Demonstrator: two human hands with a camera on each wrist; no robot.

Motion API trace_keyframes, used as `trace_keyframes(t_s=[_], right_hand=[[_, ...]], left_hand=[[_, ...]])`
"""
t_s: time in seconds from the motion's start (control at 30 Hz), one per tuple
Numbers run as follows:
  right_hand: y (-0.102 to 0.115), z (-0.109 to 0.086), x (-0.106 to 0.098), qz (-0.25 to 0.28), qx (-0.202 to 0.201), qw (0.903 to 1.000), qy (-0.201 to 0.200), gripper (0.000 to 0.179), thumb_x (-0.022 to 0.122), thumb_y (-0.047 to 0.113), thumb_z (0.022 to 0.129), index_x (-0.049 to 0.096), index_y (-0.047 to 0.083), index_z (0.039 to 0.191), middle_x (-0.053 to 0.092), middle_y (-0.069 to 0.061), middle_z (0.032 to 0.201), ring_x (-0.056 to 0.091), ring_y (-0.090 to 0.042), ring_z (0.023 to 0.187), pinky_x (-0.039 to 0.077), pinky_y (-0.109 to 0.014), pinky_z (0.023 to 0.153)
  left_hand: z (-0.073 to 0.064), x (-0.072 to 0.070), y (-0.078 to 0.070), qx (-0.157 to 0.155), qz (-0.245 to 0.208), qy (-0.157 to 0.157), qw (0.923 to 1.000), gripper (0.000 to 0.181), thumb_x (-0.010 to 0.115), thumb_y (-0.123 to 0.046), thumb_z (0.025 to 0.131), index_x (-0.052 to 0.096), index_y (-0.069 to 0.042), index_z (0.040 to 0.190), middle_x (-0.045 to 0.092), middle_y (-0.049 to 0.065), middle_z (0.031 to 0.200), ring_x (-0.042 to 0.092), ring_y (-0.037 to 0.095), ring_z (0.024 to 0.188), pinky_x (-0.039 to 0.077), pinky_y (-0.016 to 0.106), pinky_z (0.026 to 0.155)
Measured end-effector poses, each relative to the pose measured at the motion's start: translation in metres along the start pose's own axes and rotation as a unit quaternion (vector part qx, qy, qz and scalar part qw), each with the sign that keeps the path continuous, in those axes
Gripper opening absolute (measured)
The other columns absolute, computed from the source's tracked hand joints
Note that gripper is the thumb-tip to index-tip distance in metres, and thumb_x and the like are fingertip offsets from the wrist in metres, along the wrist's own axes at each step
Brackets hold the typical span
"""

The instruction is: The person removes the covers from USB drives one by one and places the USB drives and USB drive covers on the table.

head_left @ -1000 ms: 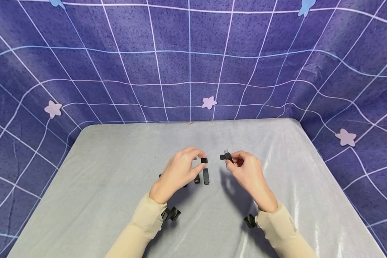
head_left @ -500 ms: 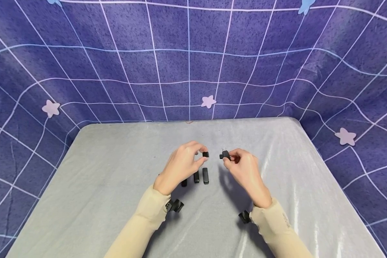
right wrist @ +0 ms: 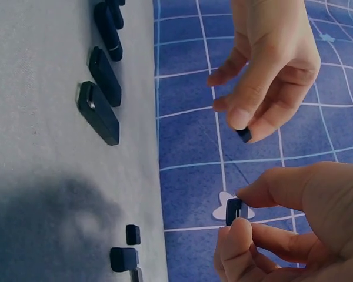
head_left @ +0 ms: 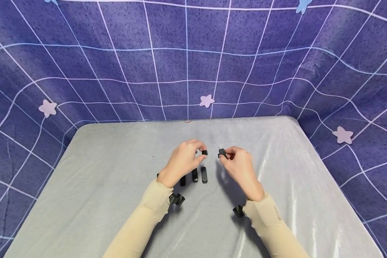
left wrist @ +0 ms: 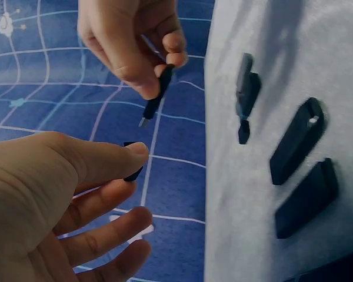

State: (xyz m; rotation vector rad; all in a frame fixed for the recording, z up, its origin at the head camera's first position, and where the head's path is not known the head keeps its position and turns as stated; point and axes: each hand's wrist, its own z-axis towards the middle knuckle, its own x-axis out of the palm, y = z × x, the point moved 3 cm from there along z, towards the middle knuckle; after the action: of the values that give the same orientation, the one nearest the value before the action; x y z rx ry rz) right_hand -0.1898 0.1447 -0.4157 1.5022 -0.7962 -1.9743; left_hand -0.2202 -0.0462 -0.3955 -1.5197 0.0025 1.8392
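Note:
My left hand (head_left: 184, 159) pinches a small black cap (head_left: 204, 152) between thumb and forefinger; in the left wrist view its other fingers are spread apart. Opposite it, my right hand (head_left: 240, 165) pinches a black USB stick (head_left: 222, 153), its bare metal plug pointing away from me. Both hands are raised above the table. A short gap separates cap and plug in the left wrist view, where the held stick (left wrist: 160, 91) slants down toward the cap (left wrist: 135, 174). Thumb and fingertip cover much of the cap.
Several black USB sticks lie in a row on the grey cloth-covered table (head_left: 116, 161), among them one stick (head_left: 204, 175) nearest the right hand. In the right wrist view, a small black block (right wrist: 133, 235) and other dark pieces lie lower down. A blue gridded curtain (head_left: 167, 64) surrounds the table.
The left hand has risen away from the row of sticks with the cap. The right hand has come left with the USB stick, so the gap between them is narrower.

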Motion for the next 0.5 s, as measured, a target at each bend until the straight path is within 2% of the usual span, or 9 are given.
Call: trace_keyframes(t_s=[0.33, 0.5], right_hand=[[-0.005, 0.006, 0.012, -0.004, 0.006, 1.0000, -0.001, 0.019, 0.079, 0.017, 0.082, 0.079, 0.001, 0.093, 0.075, -0.008, 0.080, 0.070, -0.025, 0.075, 0.056, -0.041, 0.077], [-0.011, 0.006, 0.018, -0.005, 0.025, 0.9995, 0.016, 0.018, 0.078, 0.016, 0.083, 0.078, 0.000, 0.092, 0.073, -0.007, 0.078, 0.066, -0.022, 0.072, 0.054, -0.034, 0.070]], left_hand=[[0.005, 0.014, 0.010, -0.015, 0.016, 0.024, 0.9995, 0.018, 0.082, -0.022, 0.089, 0.076, -0.018, 0.104, 0.074, -0.002, 0.105, 0.071, 0.017, 0.093, 0.059, 0.037, 0.073], [0.006, 0.020, 0.014, -0.023, 0.015, 0.036, 0.9990, 0.016, 0.082, -0.023, 0.089, 0.076, -0.019, 0.104, 0.074, -0.003, 0.106, 0.071, 0.015, 0.093, 0.059, 0.037, 0.074]])
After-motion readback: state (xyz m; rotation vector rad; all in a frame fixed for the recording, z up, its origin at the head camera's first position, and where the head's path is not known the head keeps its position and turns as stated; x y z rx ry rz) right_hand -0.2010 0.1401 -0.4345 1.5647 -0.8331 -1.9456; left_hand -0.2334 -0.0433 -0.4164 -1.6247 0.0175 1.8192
